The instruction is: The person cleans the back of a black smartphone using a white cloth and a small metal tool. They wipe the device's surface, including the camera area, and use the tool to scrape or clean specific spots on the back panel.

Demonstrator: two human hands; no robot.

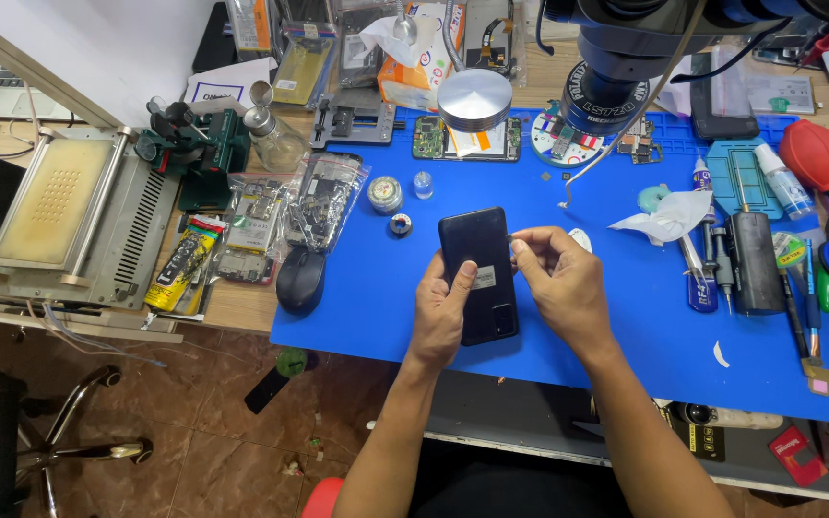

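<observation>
My left hand (440,309) holds a black smartphone (478,251) back side up over the blue work mat (376,297), thumb resting on a small sticker on its back. My right hand (556,278) is pinched at the phone's right edge, fingertips closed on something small and thin that I cannot make out. A black microscope head (616,67) hangs above the mat's far side.
A black mouse (300,281) lies left of the phone, with bagged parts (323,200) beyond it. Screwdrivers, tweezers and glue bottles (769,177) crowd the right side. A crumpled tissue (669,216) lies right of my hands. A heating plate machine (59,211) stands far left.
</observation>
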